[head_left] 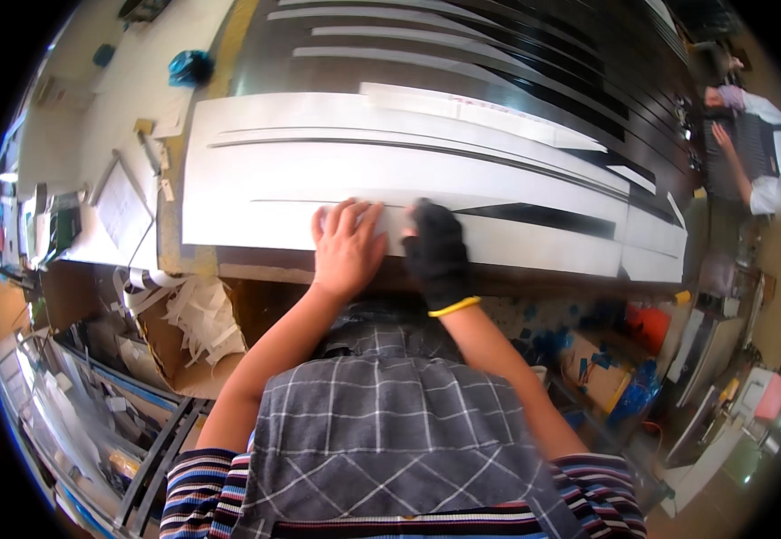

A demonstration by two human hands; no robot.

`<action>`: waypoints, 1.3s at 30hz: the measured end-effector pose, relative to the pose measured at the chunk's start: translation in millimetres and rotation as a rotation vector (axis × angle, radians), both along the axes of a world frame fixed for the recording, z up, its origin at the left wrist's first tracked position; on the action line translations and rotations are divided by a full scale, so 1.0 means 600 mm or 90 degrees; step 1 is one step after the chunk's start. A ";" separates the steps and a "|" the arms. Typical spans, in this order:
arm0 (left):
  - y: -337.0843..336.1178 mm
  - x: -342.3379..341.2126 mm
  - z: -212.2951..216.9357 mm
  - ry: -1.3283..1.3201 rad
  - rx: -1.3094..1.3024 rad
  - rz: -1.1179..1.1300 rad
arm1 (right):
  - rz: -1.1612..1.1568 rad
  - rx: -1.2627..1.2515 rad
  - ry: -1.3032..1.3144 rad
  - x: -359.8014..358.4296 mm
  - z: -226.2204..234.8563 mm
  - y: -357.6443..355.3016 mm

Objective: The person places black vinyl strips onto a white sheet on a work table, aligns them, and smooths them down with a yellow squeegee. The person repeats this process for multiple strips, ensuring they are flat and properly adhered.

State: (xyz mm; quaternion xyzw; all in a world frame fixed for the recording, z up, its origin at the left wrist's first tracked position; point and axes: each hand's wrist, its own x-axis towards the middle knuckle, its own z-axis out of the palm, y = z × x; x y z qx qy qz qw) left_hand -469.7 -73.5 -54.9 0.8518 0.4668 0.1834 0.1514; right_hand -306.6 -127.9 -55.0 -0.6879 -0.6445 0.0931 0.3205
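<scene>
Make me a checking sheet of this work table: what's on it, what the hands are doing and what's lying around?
Surface: long dark worktable, mostly covered.
Job's things: wide white sheet with thin black stripes and black wedge shapes lying flat at the near edge.
Clutter: cardboard box of white paper offcuts below the table on the left; blue scraps on the floor to the right; crumpled blue bag at far left.
Hands: bare left hand pressed flat on the sheet; right hand in a black fingerless glove with a yellow cuff resting on the sheet beside it.
Cables: nothing seen.
Surroundings: another person in white sleeves working at the far right; shelves at left.
</scene>
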 end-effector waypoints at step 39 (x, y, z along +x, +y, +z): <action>-0.022 0.155 -0.011 -0.005 -0.041 -0.399 | 0.368 -0.059 0.390 -0.268 0.048 0.237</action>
